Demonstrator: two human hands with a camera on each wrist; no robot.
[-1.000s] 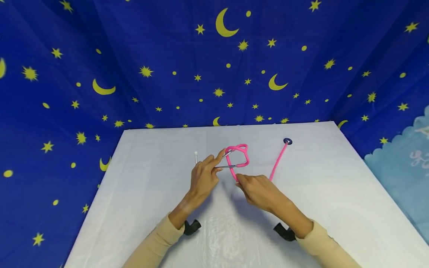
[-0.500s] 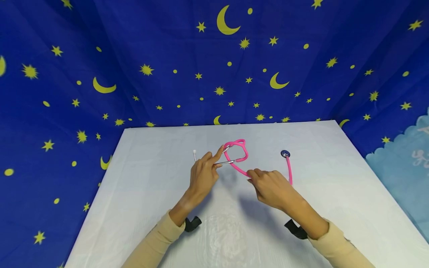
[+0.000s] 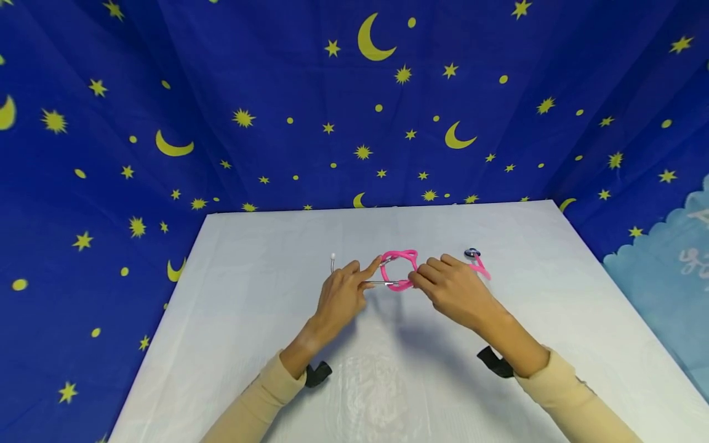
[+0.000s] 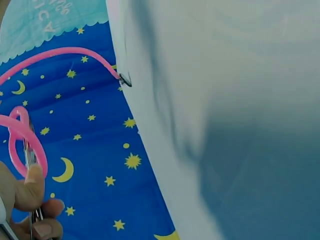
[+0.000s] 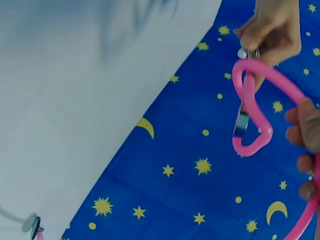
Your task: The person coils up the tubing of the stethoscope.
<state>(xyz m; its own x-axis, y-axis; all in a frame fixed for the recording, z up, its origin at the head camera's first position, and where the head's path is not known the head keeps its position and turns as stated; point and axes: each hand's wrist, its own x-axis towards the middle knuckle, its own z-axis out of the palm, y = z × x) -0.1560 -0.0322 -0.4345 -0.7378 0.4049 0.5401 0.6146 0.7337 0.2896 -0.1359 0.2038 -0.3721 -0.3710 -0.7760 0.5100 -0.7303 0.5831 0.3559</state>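
Above the white table (image 3: 266, 320), my left hand (image 3: 341, 295) pinches the metal ear tubes (image 3: 379, 283) of the stethoscope (image 3: 401, 253). To its right, my right hand (image 3: 456, 289) curls its fingers round the pink tubing (image 5: 282, 82), looped between both hands. Beyond it, slightly right, is the chestpiece (image 3: 472, 253); farthest, the starry blue cloth (image 3: 310, 147).

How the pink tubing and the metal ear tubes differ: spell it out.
The pink tubing is thick and bright pink; the metal ear tubes are thinner and silvery. The tubing bends into a loop, while the ear tubes look straighter just beyond the left hand. The right hand grips the tubing; the left holds the ear tubes. Both belong to one stethoscope.
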